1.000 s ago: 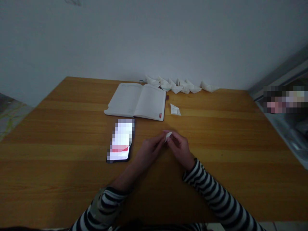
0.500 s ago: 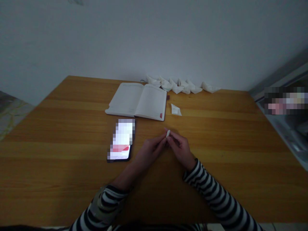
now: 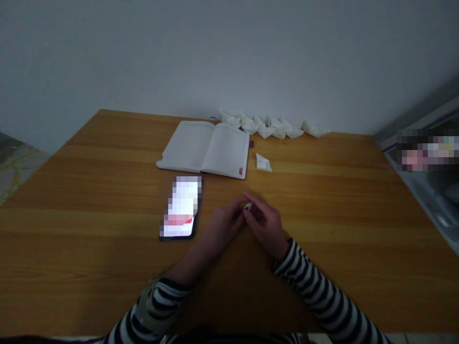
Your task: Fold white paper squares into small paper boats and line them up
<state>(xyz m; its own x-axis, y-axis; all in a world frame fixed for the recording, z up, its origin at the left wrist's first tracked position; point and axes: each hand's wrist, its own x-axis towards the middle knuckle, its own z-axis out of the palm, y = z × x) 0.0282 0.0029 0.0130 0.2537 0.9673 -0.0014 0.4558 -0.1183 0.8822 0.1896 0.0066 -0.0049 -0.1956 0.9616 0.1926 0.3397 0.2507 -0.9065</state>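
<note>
A small piece of folded white paper sits between my fingertips above the middle of the wooden table. My left hand pinches it from the left, and my right hand closes on it from the right, its index finger reaching over the top. Most of the paper is hidden by the fingers. Beyond the hands lies a flat folded white paper piece. Several folded white paper boats stand in a row along the wall.
An open notebook lies at the back, left of the flat paper piece. In front of it, left of my hands, is a lit phone with a blurred screen. The wall borders the table's far edge.
The paper has turned between my fingers; its long narrow edge showed before, now a small folded end. My right fingers have shifted over it, and both hands stay in nearly the same place.
</note>
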